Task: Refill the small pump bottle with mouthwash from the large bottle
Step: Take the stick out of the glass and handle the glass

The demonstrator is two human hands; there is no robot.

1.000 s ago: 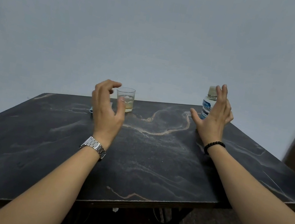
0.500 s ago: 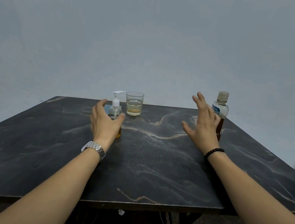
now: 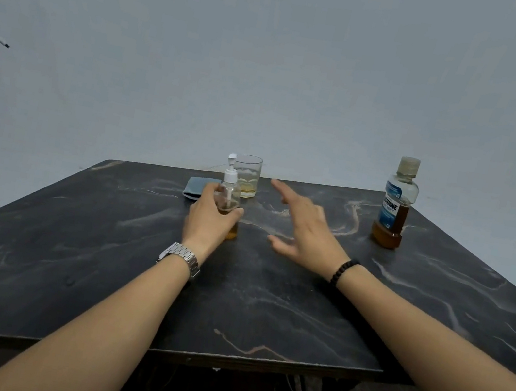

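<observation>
head | left grip (image 3: pixel 211 218) wraps pump bottle (image 3: pixel 229 195) | right grip (image 3: pixel 304 229) spread, empty

Left hand (image 3: pixel 211 218) fingers curled in a grip, right hand (image 3: pixel 308 235) spread flat, hovering, both forearms outstretched

glass (image 3: pixel 247 175) behind pump bottle (image 3: pixel 229 190), cloth (image 3: pixel 199 187) beside

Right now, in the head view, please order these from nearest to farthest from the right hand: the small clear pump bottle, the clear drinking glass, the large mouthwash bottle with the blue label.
From the right hand:
1. Small clear pump bottle, to its left, held in the left hand.
2. Clear drinking glass, farther back and left, behind the pump bottle.
3. Large mouthwash bottle with the blue label, off to the right near the table's far edge.
</observation>
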